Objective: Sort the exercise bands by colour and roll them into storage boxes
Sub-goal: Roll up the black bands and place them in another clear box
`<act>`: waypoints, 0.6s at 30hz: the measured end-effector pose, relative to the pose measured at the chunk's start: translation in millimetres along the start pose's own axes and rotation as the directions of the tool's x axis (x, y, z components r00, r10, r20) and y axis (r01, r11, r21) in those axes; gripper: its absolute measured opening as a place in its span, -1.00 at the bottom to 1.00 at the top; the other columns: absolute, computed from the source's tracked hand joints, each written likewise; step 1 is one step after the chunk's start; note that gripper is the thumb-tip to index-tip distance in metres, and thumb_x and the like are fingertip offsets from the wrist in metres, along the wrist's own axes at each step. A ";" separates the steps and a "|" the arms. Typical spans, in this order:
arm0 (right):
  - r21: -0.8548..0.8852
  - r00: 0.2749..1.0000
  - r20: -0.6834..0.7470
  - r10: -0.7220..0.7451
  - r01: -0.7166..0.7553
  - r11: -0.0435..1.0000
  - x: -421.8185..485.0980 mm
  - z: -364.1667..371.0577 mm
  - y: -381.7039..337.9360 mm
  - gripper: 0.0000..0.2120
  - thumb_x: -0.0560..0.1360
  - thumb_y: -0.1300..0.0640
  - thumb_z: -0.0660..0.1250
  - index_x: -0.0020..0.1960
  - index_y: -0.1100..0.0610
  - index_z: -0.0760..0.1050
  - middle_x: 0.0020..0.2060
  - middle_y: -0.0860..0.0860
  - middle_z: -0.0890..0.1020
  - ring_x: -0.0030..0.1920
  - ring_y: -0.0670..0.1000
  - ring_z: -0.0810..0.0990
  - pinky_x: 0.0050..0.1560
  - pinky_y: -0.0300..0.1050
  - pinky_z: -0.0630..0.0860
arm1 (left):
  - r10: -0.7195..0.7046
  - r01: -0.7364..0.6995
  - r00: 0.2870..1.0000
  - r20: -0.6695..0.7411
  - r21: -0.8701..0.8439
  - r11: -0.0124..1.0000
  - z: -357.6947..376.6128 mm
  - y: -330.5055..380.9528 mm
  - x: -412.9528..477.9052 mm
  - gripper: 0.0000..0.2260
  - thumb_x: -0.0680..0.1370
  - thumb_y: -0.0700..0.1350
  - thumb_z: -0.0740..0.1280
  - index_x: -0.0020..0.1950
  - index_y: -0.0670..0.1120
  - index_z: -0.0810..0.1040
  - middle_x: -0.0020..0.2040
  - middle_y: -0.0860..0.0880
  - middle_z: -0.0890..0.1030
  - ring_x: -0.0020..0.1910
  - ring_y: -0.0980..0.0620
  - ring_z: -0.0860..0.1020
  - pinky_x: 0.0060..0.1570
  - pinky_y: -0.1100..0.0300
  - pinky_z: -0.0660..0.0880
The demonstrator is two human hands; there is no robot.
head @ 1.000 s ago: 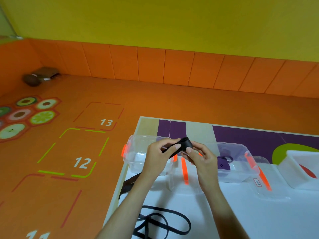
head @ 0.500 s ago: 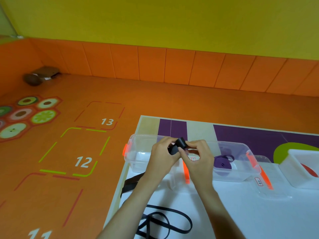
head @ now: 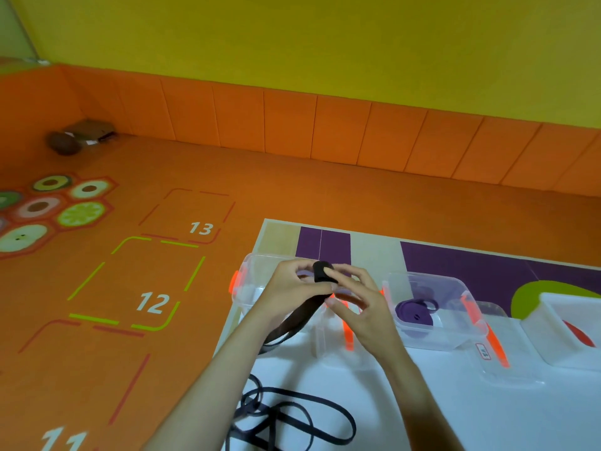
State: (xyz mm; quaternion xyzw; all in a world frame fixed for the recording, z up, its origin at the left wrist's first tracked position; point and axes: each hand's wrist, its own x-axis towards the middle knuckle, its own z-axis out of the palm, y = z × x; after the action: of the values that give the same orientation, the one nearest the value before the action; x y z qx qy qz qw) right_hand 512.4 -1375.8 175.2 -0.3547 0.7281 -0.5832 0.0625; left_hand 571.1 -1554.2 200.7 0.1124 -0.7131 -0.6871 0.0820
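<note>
Where the white table (head: 455, 415) lies nearest the wearer, loose black bands (head: 286, 421): a tangle of thin flat loops on the tabletop, touched by neither hand.
Left hand (head: 286, 297): raised over the table's far left corner, fingers curled round the left side of a small roll and gripping it.
Right hand (head: 364, 307): thumb and forefinger pinch the right side of the same roll, and the other fingers fan out loosely.
Black band (head: 322, 271): one end is wound into a tight little roll held between both hands, in the air in front of the boxes. Its unrolled tail (head: 292, 323) hangs below the left palm toward the table edge.
Handling: probably light, soft, stretchy and springy, so the roll would likely unwind if released. It is best pinched firmly across its two sides while the tail is fed in under slight tension.
Lids (head: 348, 336): clear, with orange clips, lying flat on the table in front of the boxes.
Left clear box (head: 247, 284): behind the hands, with an orange latch. It looks empty, though the hands hide part of it.
Right clear box (head: 455, 333): just right of the hands, holding a coiled purple band (head: 416, 312).
White box (head: 566, 330): at the right edge, with something red inside that cannot be identified.
Change: one second ago the band's end was a flat fold between the fingertips. Now it is a rounder, fuller roll, and the right hand's spare fingers are spread wider.
Floor (head: 292, 196): orange, with numbered squares 11, 12 and 13.
</note>
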 end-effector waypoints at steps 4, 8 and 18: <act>0.012 1.000 0.021 0.002 -0.002 1.000 5.5 1.0 -0.4 -0.52 0.55 0.40 0.42 0.33 -0.05 0.65 0.26 -0.07 0.47 0.28 0.05 0.60 0.25 -0.14 0.60 | 0.016 -0.023 0.997 0.073 0.094 0.995 -5.4 9.1 1.6 -0.86 0.45 -0.17 0.61 -0.02 -0.08 0.75 0.05 -0.16 0.74 0.10 -0.21 0.68 0.26 -0.17 0.59; 0.078 0.999 -0.009 0.031 -0.031 0.996 9.0 5.3 -3.5 -0.48 0.54 0.38 0.45 0.41 -0.04 0.59 0.21 -0.03 0.51 0.19 0.00 0.63 0.27 -0.07 0.61 | 0.015 -0.022 0.998 0.066 0.109 0.994 -11.3 11.6 3.0 -0.83 0.43 -0.13 0.64 -0.01 -0.07 0.76 0.01 -0.16 0.75 0.09 -0.22 0.69 0.27 -0.21 0.59; 0.336 0.954 -0.269 0.132 -0.035 0.941 8.0 41.9 -8.5 -0.70 0.56 0.31 0.45 0.26 0.12 0.67 0.21 0.00 0.72 0.30 0.02 0.64 0.26 -0.10 0.60 | -0.002 -0.012 0.997 -0.076 -0.185 0.983 -7.0 -5.6 -3.6 -0.75 0.45 -0.19 0.62 0.11 -0.17 0.75 0.12 -0.17 0.74 0.19 -0.12 0.69 0.35 -0.13 0.56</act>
State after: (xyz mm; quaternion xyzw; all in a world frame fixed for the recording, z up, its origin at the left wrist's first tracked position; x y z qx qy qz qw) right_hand 531.5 -1414.9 172.3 -0.2190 0.6368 -0.7383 0.0389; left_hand 576.8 -1560.1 195.5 0.1286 -0.6428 -0.7454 0.1208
